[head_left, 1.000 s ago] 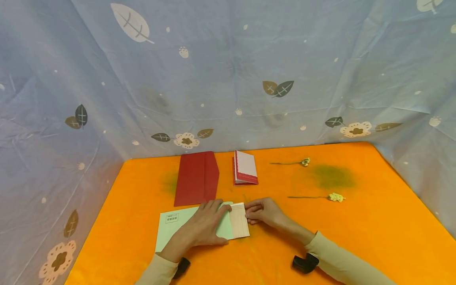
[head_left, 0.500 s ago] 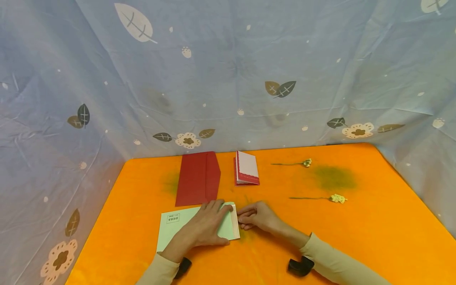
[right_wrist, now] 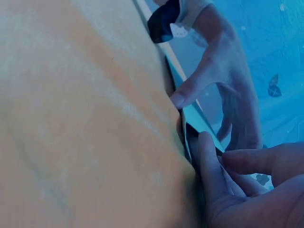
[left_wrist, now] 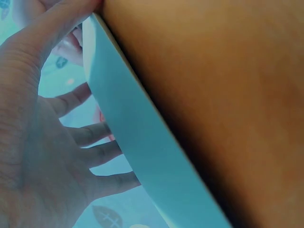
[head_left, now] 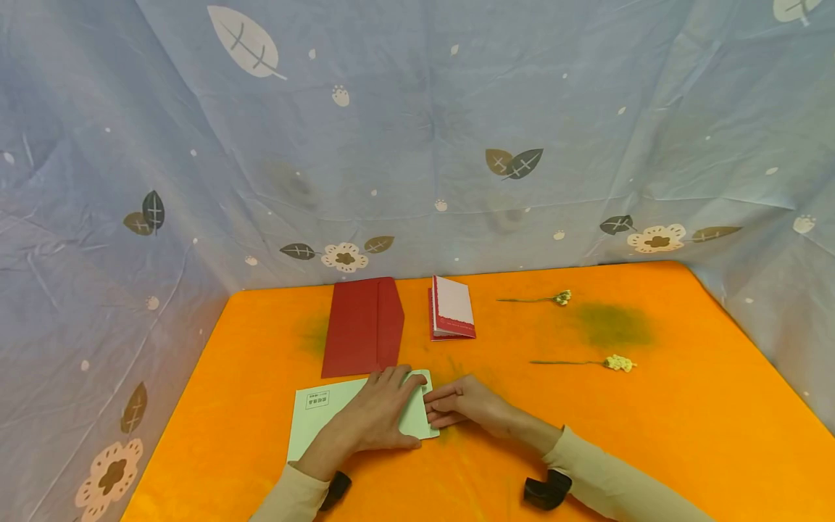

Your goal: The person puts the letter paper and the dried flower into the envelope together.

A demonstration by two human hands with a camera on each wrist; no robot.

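Observation:
A pale green envelope (head_left: pixel 320 420) with a printed box lies on the orange cloth at the near middle. My left hand (head_left: pixel 375 413) spans it near its right end, thumb at the near edge and spread fingers at the far edge, and holds it across its width. In the right wrist view the envelope's mouth (right_wrist: pixel 192 135) gapes. My right hand (head_left: pixel 479 407) has its fairly straight fingers (right_wrist: pixel 213 166) right at that mouth, partly hidden by the envelope. The cream lined paper is out of sight in the head view.
Behind the envelope lies a red envelope (head_left: pixel 352 326). Right of it stands a folded red-and-white card (head_left: pixel 453 308). Two yellow flower stems (head_left: pixel 561 298) lie farther right. A blue patterned curtain (head_left: pixel 417 145) rises behind the orange cloth (head_left: pixel 509 464).
The lined cream paper, sticking out of the green envelope before, has slid left into it. My right hand has moved left to the mouth. The left hand has stayed put.

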